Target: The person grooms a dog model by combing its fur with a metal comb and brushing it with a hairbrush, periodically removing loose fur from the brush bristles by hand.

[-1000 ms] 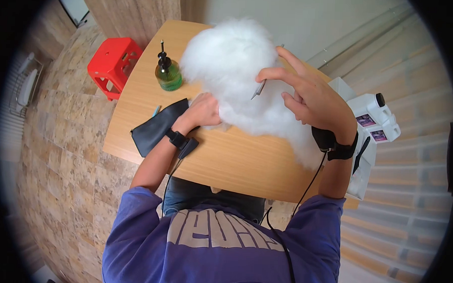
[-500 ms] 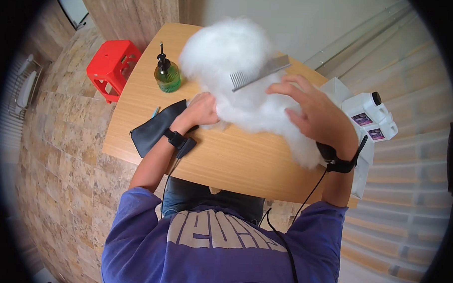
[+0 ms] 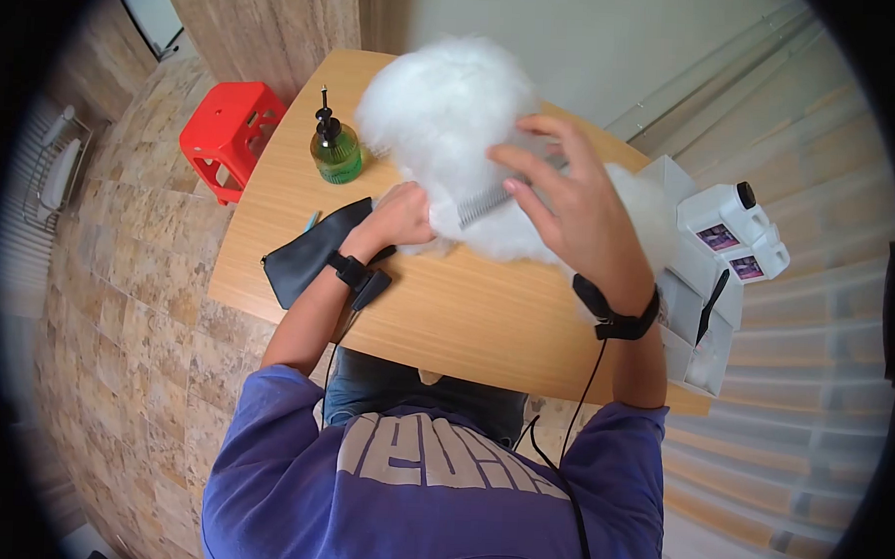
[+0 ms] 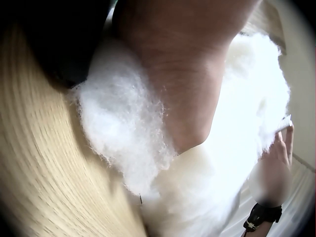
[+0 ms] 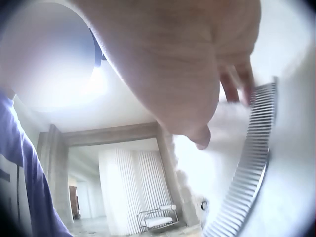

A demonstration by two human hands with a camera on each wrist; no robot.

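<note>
A white fluffy animal-shaped body (image 3: 449, 92) stands on the wooden table, with a rounded head end at the back. My left hand (image 3: 402, 217) grips its fur low on the near left side, fingers curled in and partly hidden. In the left wrist view a tuft of white fur (image 4: 118, 113) bulges beside that hand. My right hand (image 3: 590, 211) holds a metal comb (image 3: 485, 204) between thumb and fingers, over the fur of the body's middle. Seen from the right wrist, the comb (image 5: 252, 158) lies slantwise with its long row of teeth showing.
To the left stand a green spray bottle (image 3: 335, 155) and a black pouch (image 3: 315, 255) on the table (image 3: 446, 319). A white box (image 3: 696, 362) with a black-handled tool and white jugs (image 3: 730, 230) are at the right. A red stool (image 3: 226, 124) stands beyond the left edge.
The comb turned from edge-on to flat, then came down and nearer me along the fur. My right hand has shifted left with it. My left hand stays in place.
</note>
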